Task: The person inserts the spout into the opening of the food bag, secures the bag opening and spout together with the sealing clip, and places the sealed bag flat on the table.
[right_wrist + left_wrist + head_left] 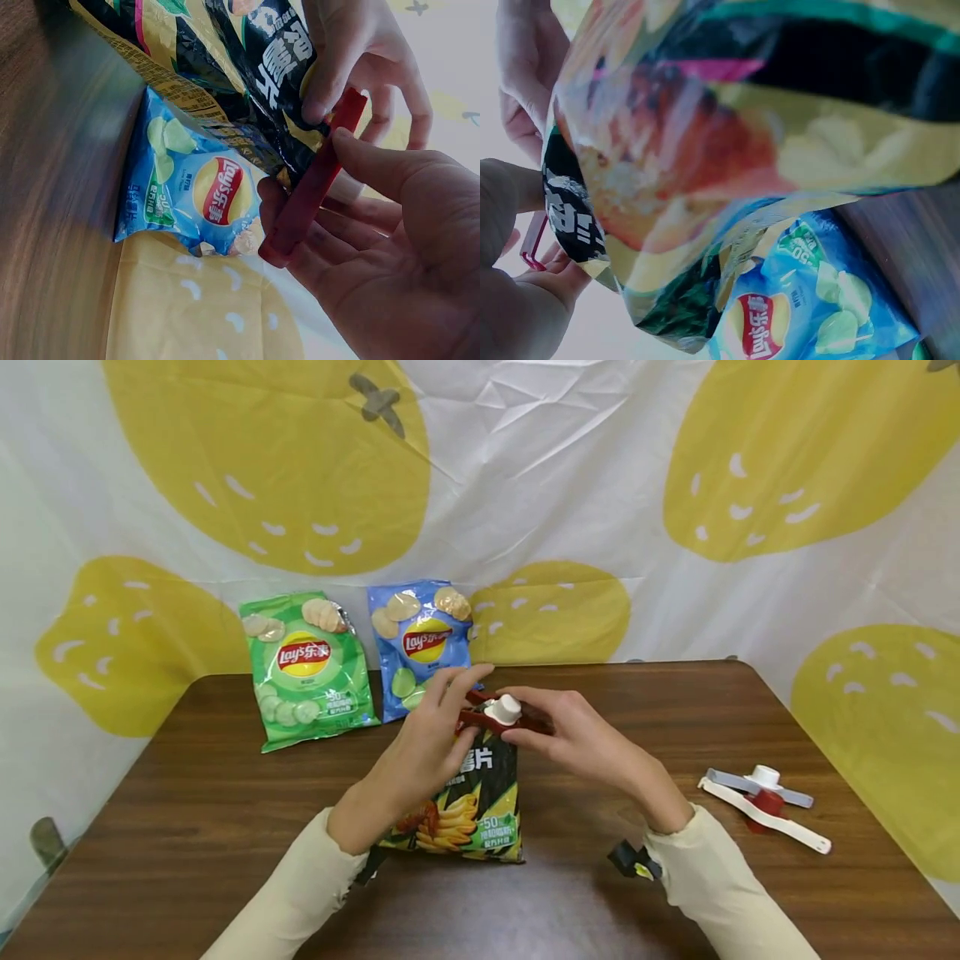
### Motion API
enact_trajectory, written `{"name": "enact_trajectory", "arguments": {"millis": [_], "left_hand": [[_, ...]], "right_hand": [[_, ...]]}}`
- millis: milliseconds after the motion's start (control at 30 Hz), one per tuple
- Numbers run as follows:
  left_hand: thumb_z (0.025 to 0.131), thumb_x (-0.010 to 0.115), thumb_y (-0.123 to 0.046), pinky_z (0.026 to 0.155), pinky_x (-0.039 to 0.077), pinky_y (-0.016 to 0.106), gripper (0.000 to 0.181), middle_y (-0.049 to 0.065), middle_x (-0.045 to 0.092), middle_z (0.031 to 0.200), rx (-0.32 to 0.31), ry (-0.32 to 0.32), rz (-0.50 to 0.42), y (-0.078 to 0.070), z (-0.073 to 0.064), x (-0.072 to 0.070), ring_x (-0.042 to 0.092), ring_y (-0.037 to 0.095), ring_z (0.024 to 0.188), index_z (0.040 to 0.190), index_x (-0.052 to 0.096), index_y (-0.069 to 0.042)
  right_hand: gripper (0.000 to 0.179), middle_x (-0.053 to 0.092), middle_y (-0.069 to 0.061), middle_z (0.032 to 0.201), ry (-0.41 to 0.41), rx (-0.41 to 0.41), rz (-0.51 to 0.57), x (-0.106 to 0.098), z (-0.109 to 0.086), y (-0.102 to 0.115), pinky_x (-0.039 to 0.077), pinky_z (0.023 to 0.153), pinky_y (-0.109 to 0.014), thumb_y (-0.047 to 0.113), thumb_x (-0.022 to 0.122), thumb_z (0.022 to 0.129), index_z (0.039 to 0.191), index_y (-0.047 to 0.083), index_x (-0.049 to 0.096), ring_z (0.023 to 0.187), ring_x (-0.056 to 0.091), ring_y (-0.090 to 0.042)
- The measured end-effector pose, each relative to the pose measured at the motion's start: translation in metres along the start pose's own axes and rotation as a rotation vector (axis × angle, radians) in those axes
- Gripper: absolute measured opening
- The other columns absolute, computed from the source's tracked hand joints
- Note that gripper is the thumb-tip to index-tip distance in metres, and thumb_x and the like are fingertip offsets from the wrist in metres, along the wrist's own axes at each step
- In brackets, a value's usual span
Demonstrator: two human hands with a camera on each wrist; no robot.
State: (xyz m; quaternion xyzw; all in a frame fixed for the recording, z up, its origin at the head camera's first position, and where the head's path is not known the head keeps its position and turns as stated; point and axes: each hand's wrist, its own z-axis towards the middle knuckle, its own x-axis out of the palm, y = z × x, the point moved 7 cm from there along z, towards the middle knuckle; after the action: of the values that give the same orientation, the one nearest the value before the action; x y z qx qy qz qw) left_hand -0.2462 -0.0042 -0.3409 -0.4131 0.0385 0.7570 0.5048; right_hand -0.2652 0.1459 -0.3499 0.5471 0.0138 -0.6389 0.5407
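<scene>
A black and yellow chip bag [491, 827] hangs beneath both hands, its top edge held up. At that edge is a red bag clip [319, 180] with a white spout cap [504, 709]. My right hand [588, 731] grips the clip between thumb and fingers from the right. From the other side, my left hand [420, 739] pinches the bag's top corner beside the clip's end, with its thumb on the bag front. Whether the clip is fully closed over the bag cannot be seen.
A green chip bag [307, 672] and a blue chip bag [422, 647] lean against the lemon-print cloth [540, 485] at the back. Two more clips, one grey with a white cap [765, 777], one white with a red cap [767, 802], lie crossed on the wooden table [187, 860].
</scene>
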Motion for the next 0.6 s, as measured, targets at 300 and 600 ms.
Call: {"name": "enact_trajectory", "arguments": {"millis": [300,600], "left_hand": [[0.081,0.078,0.004,0.080,0.056,0.030,0.084,0.015,0.047,0.132,-0.070,-0.057,0.018,0.009,0.000,-0.006,0.059,0.022,0.099,0.150,0.033,-0.011],[0.091,0.074,-0.029,0.073,0.052,0.037,0.053,0.006,0.064,0.104,-0.263,0.210,0.064,0.029,0.002,-0.023,0.062,0.021,0.088,0.134,0.051,-0.008]], "right_hand": [[0.026,0.068,0.003,0.096,-0.062,-0.063,-0.036,0.002,0.003,0.004,0.054,0.071,-0.034,0.013,0.073,0.091,0.115,0.008,0.065,0.081,0.061,-0.008],[0.028,0.069,0.002,0.094,-0.117,-0.030,-0.017,-0.002,0.002,-0.001,0.052,0.066,-0.030,0.011,0.073,0.091,0.117,0.008,0.064,0.078,0.061,-0.011]]}}
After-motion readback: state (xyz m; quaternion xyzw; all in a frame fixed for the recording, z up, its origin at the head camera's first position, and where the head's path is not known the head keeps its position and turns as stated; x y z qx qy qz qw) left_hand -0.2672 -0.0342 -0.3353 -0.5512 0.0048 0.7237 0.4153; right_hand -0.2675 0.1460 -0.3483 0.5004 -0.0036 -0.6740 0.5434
